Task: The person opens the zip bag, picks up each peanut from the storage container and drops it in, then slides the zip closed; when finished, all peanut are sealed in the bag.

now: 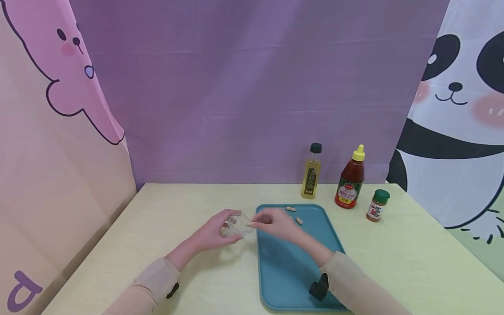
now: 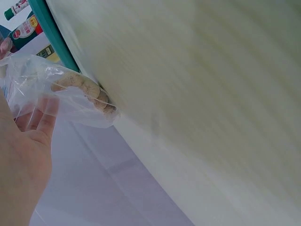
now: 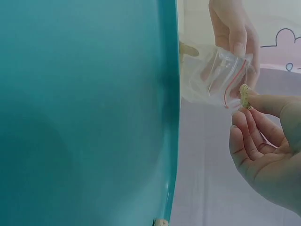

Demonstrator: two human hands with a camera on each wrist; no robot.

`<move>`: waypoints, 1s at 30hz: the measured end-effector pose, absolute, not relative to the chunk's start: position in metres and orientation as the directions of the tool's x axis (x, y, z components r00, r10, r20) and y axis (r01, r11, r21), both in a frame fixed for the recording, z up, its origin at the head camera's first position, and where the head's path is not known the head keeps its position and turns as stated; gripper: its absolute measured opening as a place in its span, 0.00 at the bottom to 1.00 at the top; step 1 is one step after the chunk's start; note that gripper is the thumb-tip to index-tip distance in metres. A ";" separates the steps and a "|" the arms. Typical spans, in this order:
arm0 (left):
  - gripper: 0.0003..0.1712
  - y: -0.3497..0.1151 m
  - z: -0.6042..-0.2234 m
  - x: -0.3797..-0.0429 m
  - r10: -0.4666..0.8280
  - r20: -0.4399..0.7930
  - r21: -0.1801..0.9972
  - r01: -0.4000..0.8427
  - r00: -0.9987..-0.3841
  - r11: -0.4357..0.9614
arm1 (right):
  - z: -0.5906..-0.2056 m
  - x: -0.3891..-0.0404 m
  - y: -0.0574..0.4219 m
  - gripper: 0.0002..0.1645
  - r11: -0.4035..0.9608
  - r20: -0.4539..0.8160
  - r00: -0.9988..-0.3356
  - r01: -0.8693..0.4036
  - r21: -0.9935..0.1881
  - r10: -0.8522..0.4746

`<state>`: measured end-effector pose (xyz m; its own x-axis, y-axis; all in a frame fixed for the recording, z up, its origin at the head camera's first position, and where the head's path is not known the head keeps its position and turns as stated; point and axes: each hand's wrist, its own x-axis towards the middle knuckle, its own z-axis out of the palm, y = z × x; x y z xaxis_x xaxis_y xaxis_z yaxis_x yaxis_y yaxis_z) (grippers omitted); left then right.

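"So, gripping what with the left hand (image 1: 216, 229)?"

"Holding the bag (image 3: 216, 77), curling fingers and thumb round the clear plastic, just left of the tray (image 1: 283, 258)."

"And doing what with the right hand (image 1: 275, 223)?"

"Pinching a peanut (image 3: 245, 96) between thumb and fingertips, holding it right at the bag's red-striped mouth."

"Touching the plastic with it?"

"Looking very close, but not telling clearly either way."

"Seeing anything inside the bag?"

"Yes, seeing several nuts (image 2: 87, 87) bunching toward the end away from the mouth."

"Finding any on the tray?"

"Spotting two shells (image 1: 299, 221) lying near the far edge, partly beyond the right hand."

"Noticing anything else on the counter (image 1: 220, 280)?"

"Noticing an oil bottle (image 1: 311, 177), a ketchup bottle (image 1: 349, 186) and a green-capped jar (image 1: 377, 206), all standing behind or right of the tray. Facing a purple curtain (image 1: 252, 100) past the counter, too."
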<state>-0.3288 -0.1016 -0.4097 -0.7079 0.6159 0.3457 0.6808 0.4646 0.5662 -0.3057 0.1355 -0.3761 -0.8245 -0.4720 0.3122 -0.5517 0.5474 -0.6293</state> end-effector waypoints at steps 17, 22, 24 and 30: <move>0.38 -0.102 -0.408 -0.327 0.615 0.328 0.567 0.670 -0.717 0.479 | -0.380 -0.306 0.124 0.13 0.538 0.303 -0.815 -0.561 -0.629 -0.494; 0.38 -0.102 -0.409 -0.327 0.617 0.335 0.567 0.675 -0.712 0.472 | -0.380 -0.306 0.126 0.13 0.530 0.313 -0.808 -0.570 -0.628 -0.499; 0.38 -0.102 -0.409 -0.327 0.618 0.340 0.565 0.679 -0.709 0.468 | -0.380 -0.306 0.127 0.12 0.532 0.311 -0.813 -0.564 -0.632 -0.493; 0.37 -0.102 -0.409 -0.328 0.615 0.348 0.562 0.682 -0.708 0.467 | -0.379 -0.307 0.133 0.09 0.558 0.298 -0.841 -0.526 -0.642 -0.451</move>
